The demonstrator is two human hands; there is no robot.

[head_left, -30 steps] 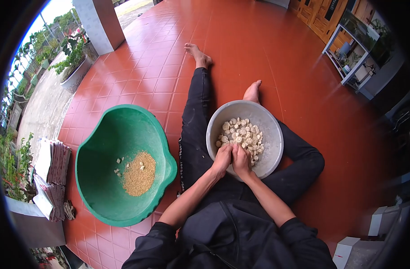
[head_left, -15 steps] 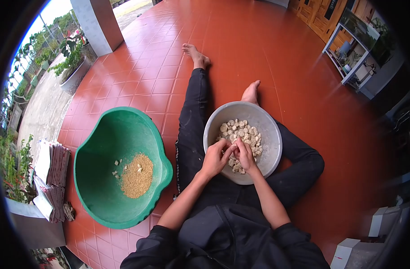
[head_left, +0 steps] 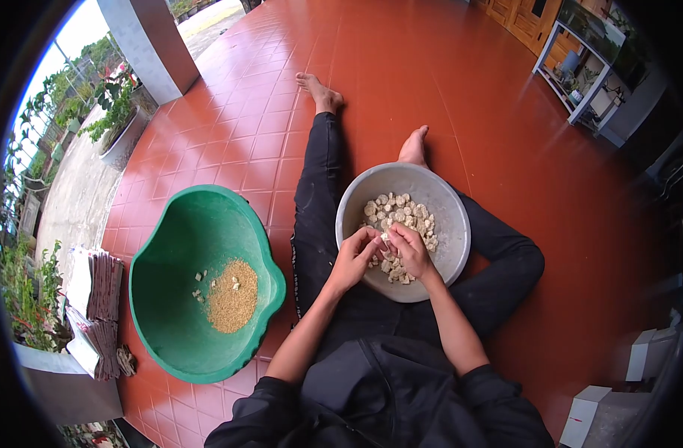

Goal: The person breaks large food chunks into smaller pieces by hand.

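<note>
left hand [head_left: 354, 257]: over near rim of grey basin [head_left: 446, 216], fingers curled, pinching a pale piece [head_left: 384, 237]
right hand [head_left: 411, 250]: fingertips meet left on same piece
pale pieces [head_left: 401, 216]: heaped in basin, between the legs
green tub [head_left: 169, 246]: on floor to person's left, holds grain [head_left: 231, 295]

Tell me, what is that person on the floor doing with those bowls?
A person sits on the red tiled floor with a grey metal bowl of pale chunks in their lap. The left hand and right hand meet over the bowl, pinching one small piece between them. Beside the person's left leg stands a green basin with a heap of tan grains.
</note>
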